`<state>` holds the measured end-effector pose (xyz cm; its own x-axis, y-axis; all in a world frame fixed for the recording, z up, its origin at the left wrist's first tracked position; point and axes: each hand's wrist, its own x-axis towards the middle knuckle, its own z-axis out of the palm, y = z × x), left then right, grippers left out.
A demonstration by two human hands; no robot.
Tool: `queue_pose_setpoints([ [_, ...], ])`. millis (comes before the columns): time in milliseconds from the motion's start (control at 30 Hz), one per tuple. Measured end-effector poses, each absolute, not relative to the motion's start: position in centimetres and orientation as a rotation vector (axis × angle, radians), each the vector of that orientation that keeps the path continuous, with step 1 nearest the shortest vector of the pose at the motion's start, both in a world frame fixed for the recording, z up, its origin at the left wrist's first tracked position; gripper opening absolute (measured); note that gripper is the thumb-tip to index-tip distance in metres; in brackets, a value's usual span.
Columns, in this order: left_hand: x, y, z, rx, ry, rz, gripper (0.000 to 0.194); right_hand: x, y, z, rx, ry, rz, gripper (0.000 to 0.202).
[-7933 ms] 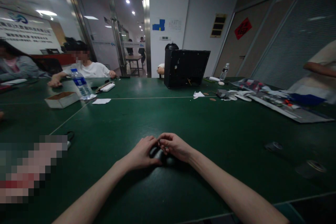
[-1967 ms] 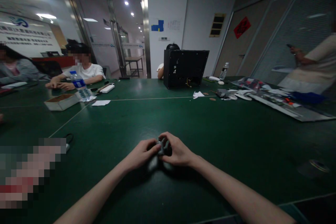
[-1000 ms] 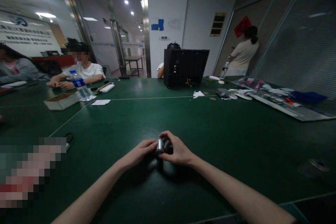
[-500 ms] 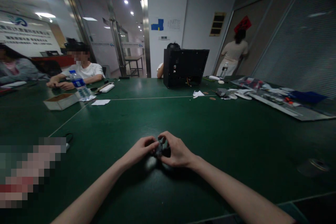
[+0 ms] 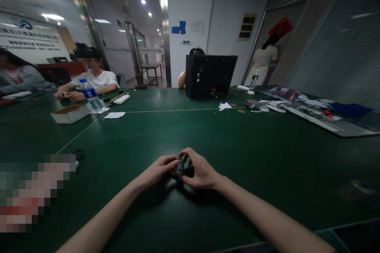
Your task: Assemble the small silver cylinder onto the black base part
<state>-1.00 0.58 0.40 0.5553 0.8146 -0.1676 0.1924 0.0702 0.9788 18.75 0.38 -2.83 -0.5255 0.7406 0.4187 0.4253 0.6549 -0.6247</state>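
A small dark grey object [image 5: 179,167] with a shiny, rounded face is between my two hands, low over the green table [image 5: 142,138]; its kind is too small to make out. My left hand [image 5: 162,168] pinches its left side, thumb and fingertips closed together. From the right, my right hand [image 5: 200,170] curls around it, with index finger at the top and thumb at the lower edge. A dark gap shows inside that curl. The fingers partly hide the object.
A black box-shaped case [image 5: 210,77] stands across the table. To the left are an open box [image 5: 70,114] and a water bottle [image 5: 92,97]. A board with papers [image 5: 320,116] lies right, a round container [image 5: 356,189] nearer. Other people sit at the far side.
The small object has turned between my fingers, and more of its grey face now shows. My hands stay almost in place. The standing person by the door has shifted slightly.
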Motion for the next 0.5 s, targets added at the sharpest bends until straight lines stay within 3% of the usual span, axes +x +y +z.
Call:
queue_pose_setpoints([
  [500,-1.1,1.6,-1.2,1.436,0.876,0.620,0.030,18.6,0.3,-2.6,-0.904,-2.214,0.528,0.050],
])
